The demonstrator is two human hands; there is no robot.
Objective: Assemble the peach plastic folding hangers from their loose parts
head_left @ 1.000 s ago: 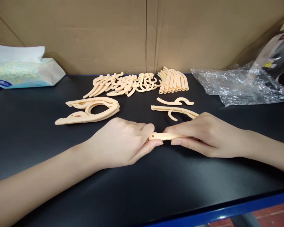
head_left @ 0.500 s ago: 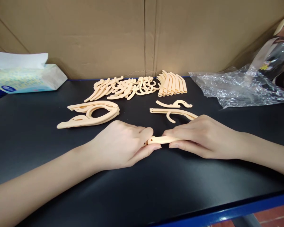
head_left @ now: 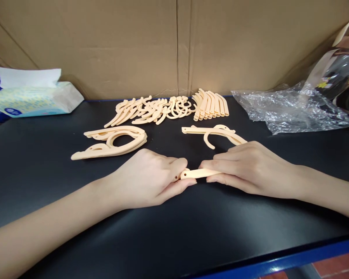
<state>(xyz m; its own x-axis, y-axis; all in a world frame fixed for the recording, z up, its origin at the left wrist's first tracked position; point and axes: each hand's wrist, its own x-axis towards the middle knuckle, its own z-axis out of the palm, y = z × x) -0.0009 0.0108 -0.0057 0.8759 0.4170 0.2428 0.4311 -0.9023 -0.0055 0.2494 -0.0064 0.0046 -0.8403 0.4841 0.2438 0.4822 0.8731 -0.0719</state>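
My left hand (head_left: 147,182) and my right hand (head_left: 247,166) meet at the middle of the black table (head_left: 174,228). Both pinch the same cream plastic hanger arm (head_left: 199,173), one at each end. The left fingers close on its left tip, where a small hole shows. Just behind my right hand lies a straight arm with a hook part (head_left: 213,133), partly hidden by my knuckles. Left of my hands sits a small stack of assembled folded hangers (head_left: 113,141).
Rows of loose cream parts lie at the back: arms and hooks (head_left: 151,108), curved pieces (head_left: 211,104). A tissue pack (head_left: 31,97) sits at the far left, crumpled clear plastic (head_left: 291,108) at the right. Cardboard (head_left: 174,42) walls the back; the table's blue edge (head_left: 279,261) runs near me.
The small hooked piece and the straight arm behind my right hand have come together and shifted left. My hands keep their grip on the arm, nearly still.
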